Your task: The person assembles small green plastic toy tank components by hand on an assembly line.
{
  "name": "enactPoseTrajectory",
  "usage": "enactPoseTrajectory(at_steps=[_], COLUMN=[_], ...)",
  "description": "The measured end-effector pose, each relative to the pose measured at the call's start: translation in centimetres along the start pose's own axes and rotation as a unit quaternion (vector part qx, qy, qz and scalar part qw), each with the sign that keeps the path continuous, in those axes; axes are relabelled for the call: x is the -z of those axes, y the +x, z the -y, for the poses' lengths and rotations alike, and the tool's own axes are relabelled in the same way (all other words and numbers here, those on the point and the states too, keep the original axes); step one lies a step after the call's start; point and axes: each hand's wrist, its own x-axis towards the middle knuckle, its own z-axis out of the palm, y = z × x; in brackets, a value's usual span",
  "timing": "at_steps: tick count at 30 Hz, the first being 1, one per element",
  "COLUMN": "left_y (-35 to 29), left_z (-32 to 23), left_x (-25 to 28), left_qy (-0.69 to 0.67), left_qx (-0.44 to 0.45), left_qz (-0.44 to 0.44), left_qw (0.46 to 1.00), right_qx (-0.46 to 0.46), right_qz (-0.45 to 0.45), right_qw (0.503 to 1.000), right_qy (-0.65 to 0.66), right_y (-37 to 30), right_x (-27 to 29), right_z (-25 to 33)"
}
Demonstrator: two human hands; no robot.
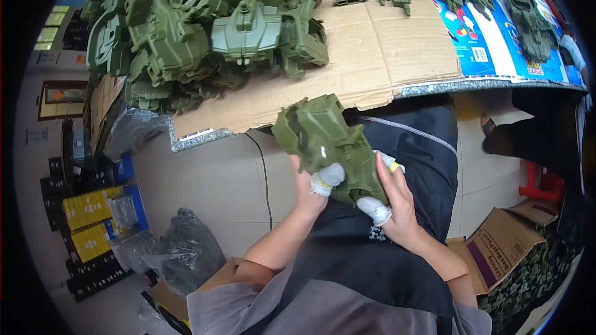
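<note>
Both bare forearms rise from the lower edge and converge over the lap; the left hand (308, 187) is curled shut, thumb wrapped in white tape; the right hand (396, 201) is closed too, fingers extended upward, thumb taped white.

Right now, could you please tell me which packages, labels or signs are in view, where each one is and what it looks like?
Printed cards: flat blue and white sheets with colourful pictures, on the table's far right.
Cardboard box: open, brown with a purple panel, on the floor at lower right.
Cardboard sheet: flattened brown, covering the table under the green parts.
Framed picture: dark frame, at far left.
Yellow crates: stacked on the floor at left.
</note>
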Motion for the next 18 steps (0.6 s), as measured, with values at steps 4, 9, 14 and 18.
enactPoseTrajectory(at_steps=[4,9,14,18], left_y=[-0.9,-0.2,-1.2,-1.5], left_z=[0.9,0.7,-0.6,0.0], left_x=[0.3,0.7,-0.2,0.2], left_qy=[0.151,0.07,0.035,-0.062], left_qx=[-0.127,-0.001,-0.035,0.029], left_qz=[0.061,0.032,-0.006,0.052], left_qw=[0.978,0.997,0.999,0.996], right_qx=[0.001,0.024,0.015,-0.143], right_qz=[0.001,0.058,0.129,0.151], right_qw=[0.999,0.997,0.992,0.908], right_qy=[-0.038,-0.048,0.004,0.365], right_y=[0.9,-0.1,0.2,-0.4], right_x=[0.4,0.1,1.2,0.1], right_z=[0.2,-0.2,-1.3,-3.1])
